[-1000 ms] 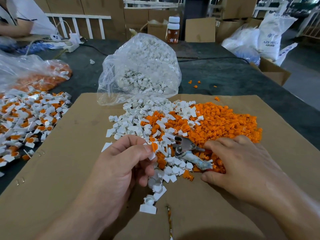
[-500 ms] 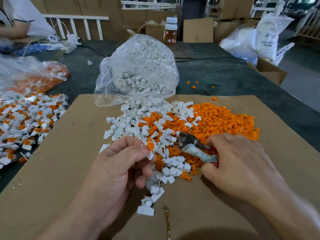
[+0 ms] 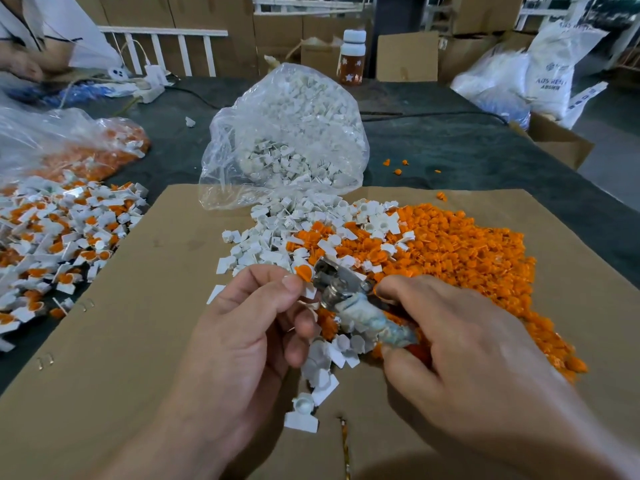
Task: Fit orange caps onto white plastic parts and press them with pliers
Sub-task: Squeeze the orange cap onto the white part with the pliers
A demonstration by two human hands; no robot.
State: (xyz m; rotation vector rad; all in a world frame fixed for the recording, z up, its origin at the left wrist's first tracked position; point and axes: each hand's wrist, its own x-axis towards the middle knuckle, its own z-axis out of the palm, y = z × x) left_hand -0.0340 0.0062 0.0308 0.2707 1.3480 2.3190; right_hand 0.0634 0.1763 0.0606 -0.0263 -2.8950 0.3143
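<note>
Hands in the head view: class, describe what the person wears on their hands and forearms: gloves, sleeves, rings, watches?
The left hand and right hand are bare: no gloves, no rings on the fingers that show. The left forearm and right forearm are bare too, with no sleeve, watch or band within the frame. Nails look short.

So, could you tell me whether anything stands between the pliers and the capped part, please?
Nothing visible does: the left hand pinches the capped part, and the pliers in the right hand have their head right beside its orange cap.
</note>
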